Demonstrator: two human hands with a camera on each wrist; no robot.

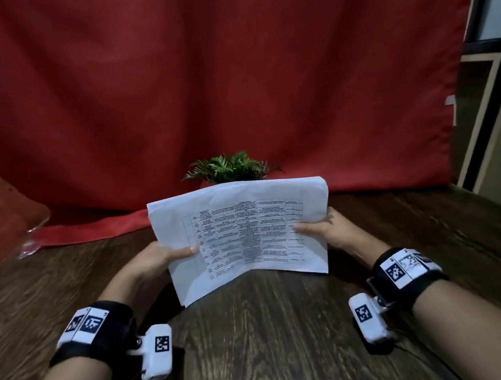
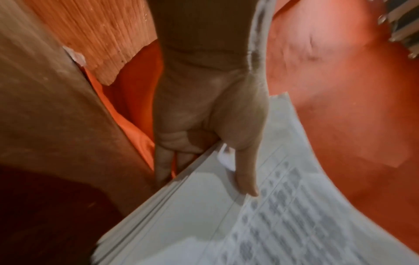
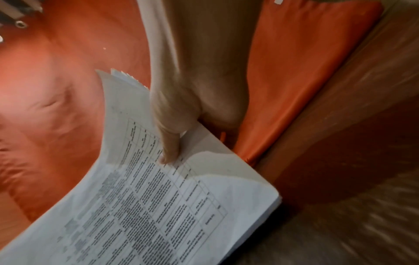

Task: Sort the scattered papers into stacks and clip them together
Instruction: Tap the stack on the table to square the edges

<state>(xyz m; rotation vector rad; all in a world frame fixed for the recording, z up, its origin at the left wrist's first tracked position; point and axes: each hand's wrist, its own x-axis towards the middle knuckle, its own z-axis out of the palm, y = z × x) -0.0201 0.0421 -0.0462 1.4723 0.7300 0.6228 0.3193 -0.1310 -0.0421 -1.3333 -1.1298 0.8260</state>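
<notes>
A stack of white papers (image 1: 242,232) printed with a table is held up above the wooden table (image 1: 263,333), bowed along its middle. My left hand (image 1: 168,253) grips its left edge, thumb on the printed face and fingers behind. My right hand (image 1: 316,229) grips the right edge the same way. In the left wrist view the thumb of my left hand (image 2: 226,143) lies on the top sheet of the stack (image 2: 260,224), whose layered edges show. In the right wrist view the thumb of my right hand (image 3: 172,139) presses the printed sheet of the stack (image 3: 147,206). No clip is in view.
A small green plant (image 1: 230,168) stands just behind the papers, against a red cloth backdrop (image 1: 195,84). Crumpled clear plastic (image 1: 30,237) lies at the table's far left. A light wooden shelf unit (image 1: 495,110) stands to the right.
</notes>
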